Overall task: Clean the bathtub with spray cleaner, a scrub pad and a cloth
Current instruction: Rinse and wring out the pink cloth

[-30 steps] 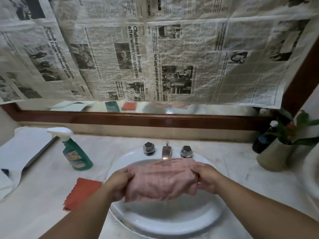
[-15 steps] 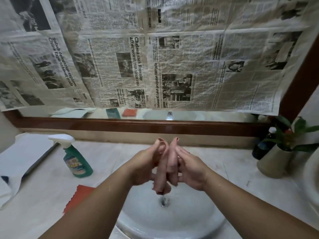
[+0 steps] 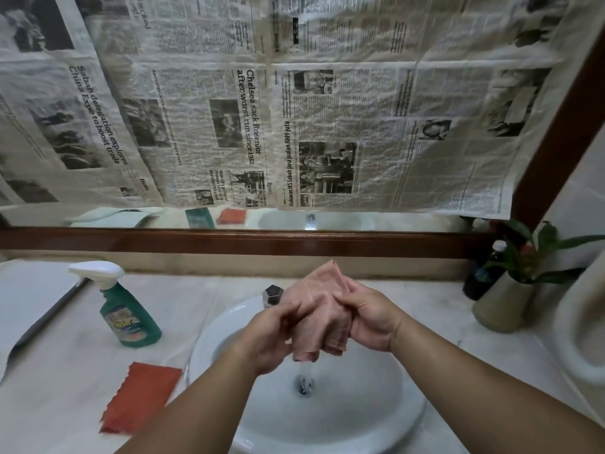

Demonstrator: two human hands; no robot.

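Over the white basin (image 3: 229, 326) a wet pink cloth (image 3: 322, 309) is bunched upright between both hands. My left hand (image 3: 273, 335) grips its lower left side and my right hand (image 3: 370, 317) grips its right side. Water drips from the cloth's bottom end toward the drain (image 3: 305, 385). A green spray bottle (image 3: 126, 311) with a white trigger stands on the counter to the left. Near the front left of the basin lies a red scrub pad (image 3: 140, 401).
A tap handle (image 3: 273, 294) shows behind the cloth; the spout is hidden. Newspaper (image 3: 294, 109) covers the mirror above a wooden frame (image 3: 229, 245). A potted plant (image 3: 510, 290) and a dark bottle (image 3: 481, 276) stand at the right. White paper (image 3: 29, 296) lies far left.
The cloth was first stretched wide between both hands, then pressed between my palms, and now it is bunched and squeezed upright, with water dripping from it.
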